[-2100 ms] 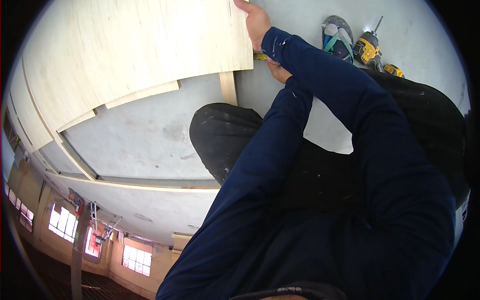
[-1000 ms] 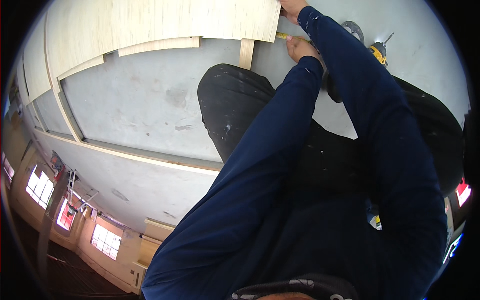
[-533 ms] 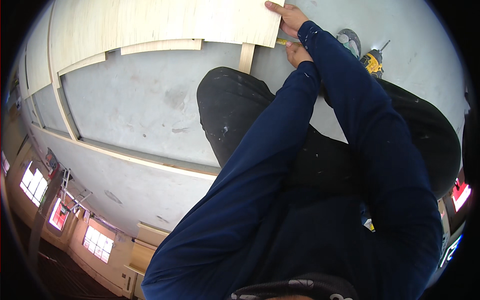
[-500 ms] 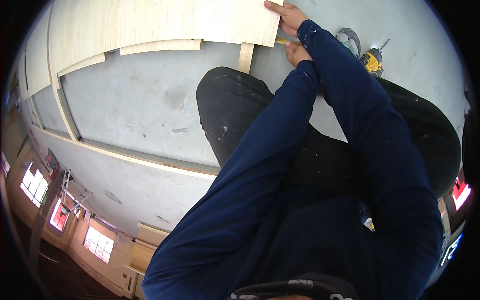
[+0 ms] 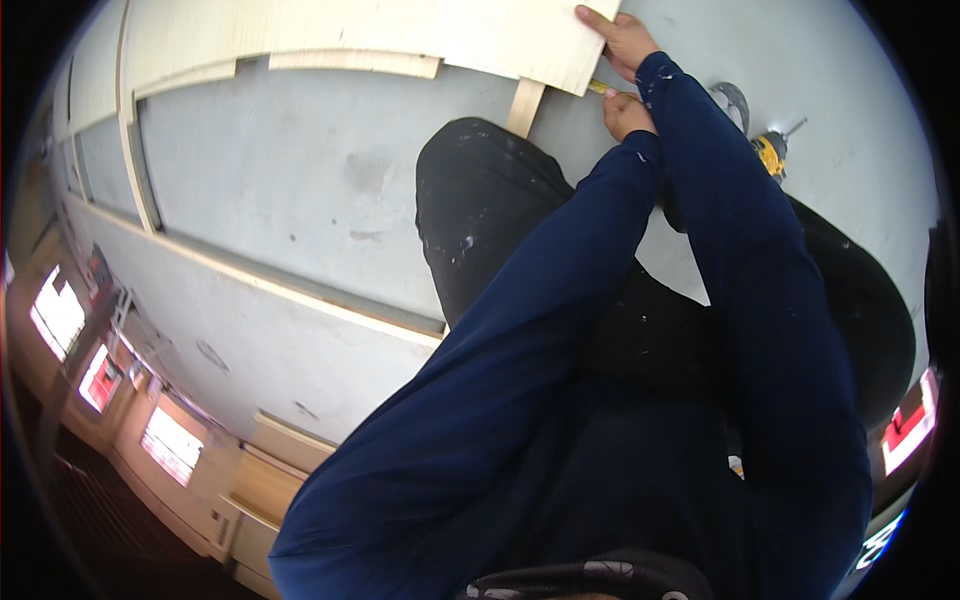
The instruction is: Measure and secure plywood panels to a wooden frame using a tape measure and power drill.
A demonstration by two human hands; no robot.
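Note:
A pale plywood panel (image 5: 480,30) lies across the upper part of the view on a frame of light wood strips. At its right end my right hand (image 5: 628,45) is closed on the edge, thumb on top and fingers beyond or beneath. Just below that, my left hand (image 5: 629,116) pinches a yellow tape measure (image 5: 598,87) close to the panel's corner. Only a short length of the tape shows; the rest is hidden by the hand and panel. A wood strip (image 5: 524,107) sticks out from under the panel beside the corner.
A yellow and black cordless drill (image 5: 770,152) lies on the grey floor at the right, near my shoe (image 5: 733,104). A long frame rail (image 5: 300,287) runs left of my bent knee (image 5: 480,190). Boards (image 5: 280,455) are stacked at the lower left.
The view has shifted, so panel, hands and drill all appear further right. Both hands keep their holds at the panel's end.

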